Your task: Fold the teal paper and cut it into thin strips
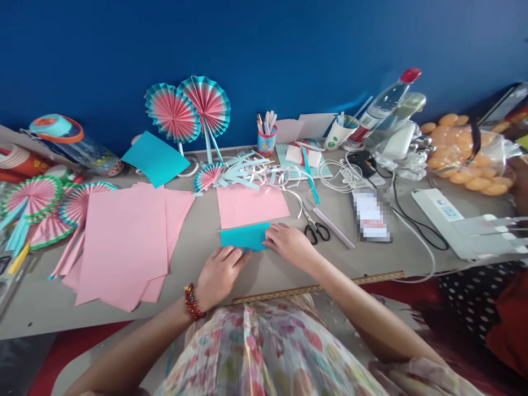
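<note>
Dotted garment point(264, 352) nearest; left hand point(220, 275), right hand point(289, 243) on blue paper point(244, 236), pinching unclear; pink sheet point(253, 208) behind, scissors point(314, 222) alongside.

The left hand point(218, 278) covers part of the near edge of the small blue paper point(243, 237), and the fingers of the right hand point(291, 246) hide its right end. Just beyond the blue paper, scraps point(247, 170) cover part of a pink sheet's point(253, 208) far edge. Left of the blue paper, the top page of a pink stack point(124, 242) hides most of those beneath; farther left, the picture's edge cuts off some cups point(20, 160). Right of the blue paper, the phone's point(373, 214) screen is blurred beyond reading; farther right, plugs point(487, 226) hide part of a power strip point(427, 203).
</note>
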### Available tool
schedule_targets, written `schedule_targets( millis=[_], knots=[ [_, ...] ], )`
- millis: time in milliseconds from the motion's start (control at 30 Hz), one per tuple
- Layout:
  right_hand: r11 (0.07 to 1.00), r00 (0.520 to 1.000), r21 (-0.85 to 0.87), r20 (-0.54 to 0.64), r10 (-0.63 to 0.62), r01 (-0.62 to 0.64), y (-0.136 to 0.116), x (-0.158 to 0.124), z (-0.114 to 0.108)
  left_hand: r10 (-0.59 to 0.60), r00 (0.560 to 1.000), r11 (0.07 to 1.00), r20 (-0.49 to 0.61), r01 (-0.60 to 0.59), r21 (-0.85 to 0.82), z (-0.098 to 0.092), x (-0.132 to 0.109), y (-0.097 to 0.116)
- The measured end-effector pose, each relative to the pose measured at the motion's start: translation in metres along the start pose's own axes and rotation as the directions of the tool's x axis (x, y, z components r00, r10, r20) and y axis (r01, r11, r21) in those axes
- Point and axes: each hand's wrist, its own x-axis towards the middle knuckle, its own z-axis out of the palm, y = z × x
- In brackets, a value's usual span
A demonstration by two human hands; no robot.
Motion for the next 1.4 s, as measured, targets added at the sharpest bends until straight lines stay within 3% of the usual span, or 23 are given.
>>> schedule_targets(
  millis=[333, 533, 633, 800, 933, 1133, 1400],
  knots=[
    [1.0, 0.998, 0.03, -0.064, 0.009, -0.007, -0.003, -0.005, 0.003, -0.046, 0.998, 0.998, -0.031, 0.047, 0.029, -0.002, 0.004, 0.006],
    [0.981, 0.978, 0.193, -0.2, 0.066, -0.027, 0.0, -0.017, 0.007, -0.061, 0.998, 0.998, -0.015, 0.062, 0.029, -0.001, 0.005, 0.006],
    [0.983, 0.968, 0.184, -0.247, 0.049, -0.003, -0.007, -0.029, 0.009, -0.065, 0.998, 0.997, -0.026, 0.066, 0.04, 0.0, 0.005, 0.006],
    [0.999, 0.984, 0.051, -0.177, 0.013, -0.003, -0.024, -0.044, 0.011, -0.05, 0.997, 0.998, -0.06, 0.052, 0.032, 0.002, 0.005, 0.006],
    [0.999, 0.984, 0.001, -0.17, 0.051, -0.052, -0.022, -0.054, 0.013, -0.053, 0.996, 0.998, -0.075, 0.055, 0.019, 0.001, 0.006, 0.007],
    [0.996, 0.98, -0.024, -0.182, 0.076, -0.082, -0.015, -0.066, 0.014, -0.065, 0.996, 0.997, -0.065, 0.068, 0.036, -0.001, 0.006, 0.009],
    [0.999, 0.987, -0.028, -0.156, 0.036, -0.041, -0.031, -0.066, 0.016, -0.085, 0.994, 0.996, -0.063, 0.087, 0.031, 0.0, 0.005, 0.01]
  ],
)
